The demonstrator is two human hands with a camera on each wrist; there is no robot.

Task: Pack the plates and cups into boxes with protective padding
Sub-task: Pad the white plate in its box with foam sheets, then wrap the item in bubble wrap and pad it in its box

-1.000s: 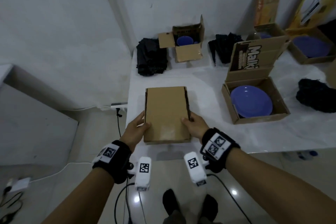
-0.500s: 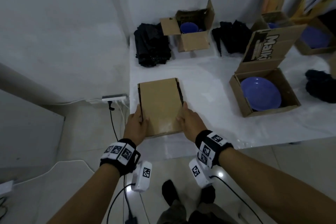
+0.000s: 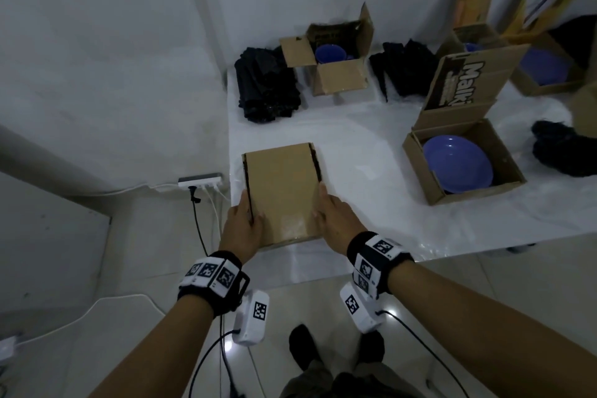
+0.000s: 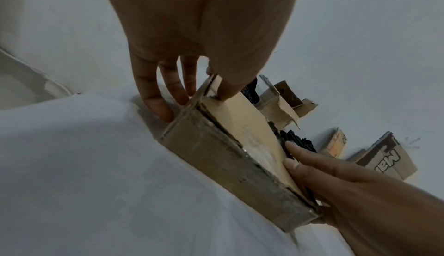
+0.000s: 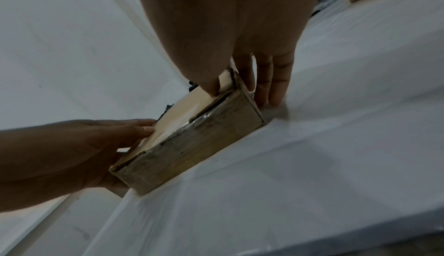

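A closed brown cardboard box lies flat near the front left corner of the white-covered table. Black padding shows along the slits at its lid edges. My left hand grips its left side, thumb on the lid and fingers down the wall. My right hand grips the right side the same way. The left wrist view shows the box under my left hand. In the right wrist view my right hand holds the box at its far corner.
To the right stands an open box holding a blue plate. At the back are a small open box with blue crockery, black padding piles and more boxes. A power strip lies on the floor left.
Both hands have slid from the box's near corners forward along its sides, with the thumbs now on the lid. The box stays on the table.
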